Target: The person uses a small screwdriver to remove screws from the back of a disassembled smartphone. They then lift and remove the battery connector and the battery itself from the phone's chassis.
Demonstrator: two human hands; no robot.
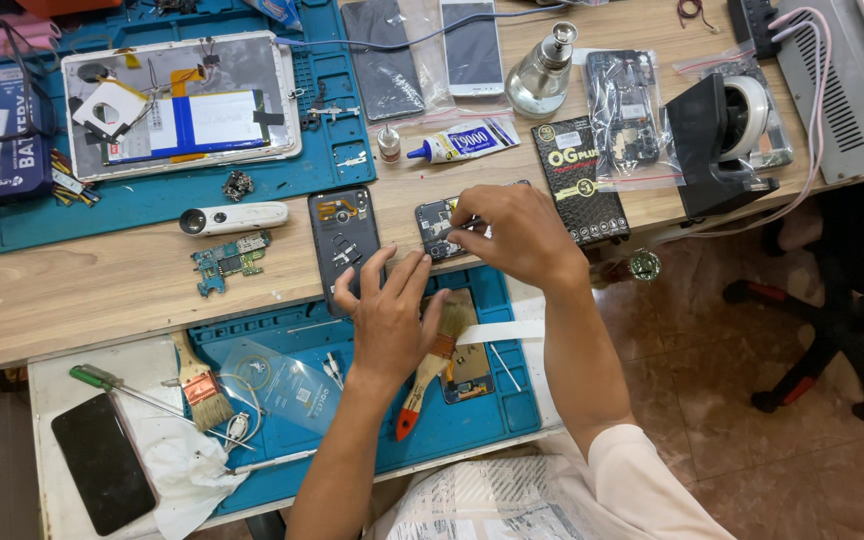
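Left hand [389, 318] rests loosely open over the orange-handled brush [430, 366] on the blue mat [492, 410]; right hand [514, 235] pinches the small opened phone part [436, 226] on the desk at 12 o'clock of the brush. We judge the pinch could slip and skid the part toward the open phone body [344, 240] at its 9 o'clock. The right forearm could also sweep the white strip [500, 331].

Your left hand [389, 318] lies palm down, fingers spread and pointing away from you; your right hand [512, 232] reaches further out, wrist bent, fingertips pinched together
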